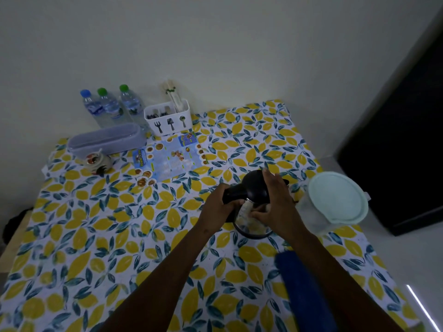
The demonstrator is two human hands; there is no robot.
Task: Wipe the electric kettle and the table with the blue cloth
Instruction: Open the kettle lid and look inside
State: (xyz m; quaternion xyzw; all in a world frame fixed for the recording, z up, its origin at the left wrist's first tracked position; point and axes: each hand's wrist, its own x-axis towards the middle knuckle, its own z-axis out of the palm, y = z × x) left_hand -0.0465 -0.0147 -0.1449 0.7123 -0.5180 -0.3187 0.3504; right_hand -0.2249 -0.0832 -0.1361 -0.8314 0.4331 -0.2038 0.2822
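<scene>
Electric kettle with black lid and handle and shiny reflective body (251, 202) stands on the bench (100, 236), right of centre, on the lemon-and-leaf print cover. Left hand (219, 207) is closed around the black handle. Right hand (275, 202) lies against the kettle's right side, thumb on the shiny body, fingers extended up past the lid — pressed flat on it, not a full grip. Blue cloth, dark and folded long (302, 291), lies on the bench near the front right, partly under the right forearm, apart from the kettle — neither hand touches it. Just right of the kettle: clear plastic jug with pale green lid (335, 200). Along the back wall: three clear water bottles (110, 106), white cutlery caddy (170, 121), pale lilac oblong tub (105, 140). Printed blue leaflet (167, 159) lies flat in front of the caddy.
</scene>
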